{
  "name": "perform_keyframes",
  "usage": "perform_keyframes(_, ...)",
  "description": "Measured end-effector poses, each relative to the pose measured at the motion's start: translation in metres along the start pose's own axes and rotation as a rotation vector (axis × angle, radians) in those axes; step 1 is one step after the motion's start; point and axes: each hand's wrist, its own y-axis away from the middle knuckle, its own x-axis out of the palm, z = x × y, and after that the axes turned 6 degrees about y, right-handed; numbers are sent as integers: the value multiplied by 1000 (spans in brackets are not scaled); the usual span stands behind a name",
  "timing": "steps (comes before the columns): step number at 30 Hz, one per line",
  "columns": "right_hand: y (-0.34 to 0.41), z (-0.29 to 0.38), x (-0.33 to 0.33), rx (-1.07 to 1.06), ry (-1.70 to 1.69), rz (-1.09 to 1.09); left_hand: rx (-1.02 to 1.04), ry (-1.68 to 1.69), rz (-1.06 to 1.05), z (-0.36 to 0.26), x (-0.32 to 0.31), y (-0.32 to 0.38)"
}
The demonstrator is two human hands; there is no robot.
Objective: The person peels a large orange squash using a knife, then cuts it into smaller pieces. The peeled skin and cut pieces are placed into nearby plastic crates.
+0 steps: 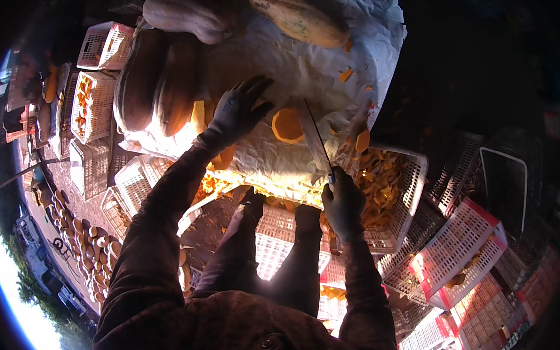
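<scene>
My left hand (238,107), in a glove, is over the covered table with its fingers apart and nothing in them. Close by its thumb lies a round cut piece of orange squash (287,126). Peeled orange pieces (198,116) show partly behind my left wrist. My right hand (344,205), also gloved, grips the handle of a long knife (315,138). Its blade points away from me, beside the round piece. Two long whole squashes (140,80) lie side by side left of my left hand. Another pale squash (184,14) and a tan one (299,20) rest at the far side.
Crumpled white sheeting (267,61) covers the table. A plastic crate (411,197) full of orange trimmings stands right of my right hand. More crates (463,251) are stacked at the right, and others (94,106) at the left. Several squashes (88,245) lie on the ground at lower left.
</scene>
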Motion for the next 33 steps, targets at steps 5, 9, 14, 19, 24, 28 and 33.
perform_keyframes(5,-42,-6,20,-170,169,137,58,-56,11,0,12,-36)
perform_keyframes(9,-45,-14,42,-177,147,128,-69,-36,125,13,36,-37)
perform_keyframes(14,-44,-19,41,-160,183,151,-250,82,221,24,57,-37)
perform_keyframes(19,-35,-15,47,-159,264,162,-267,31,324,21,55,-38)
perform_keyframes(24,-38,-21,53,-142,250,226,-361,-54,429,11,56,-49)
perform_keyframes(28,-37,-20,52,-127,239,224,-162,-236,514,29,77,-61)
perform_keyframes(33,-37,-14,54,-67,155,219,-310,-293,563,33,96,-67)
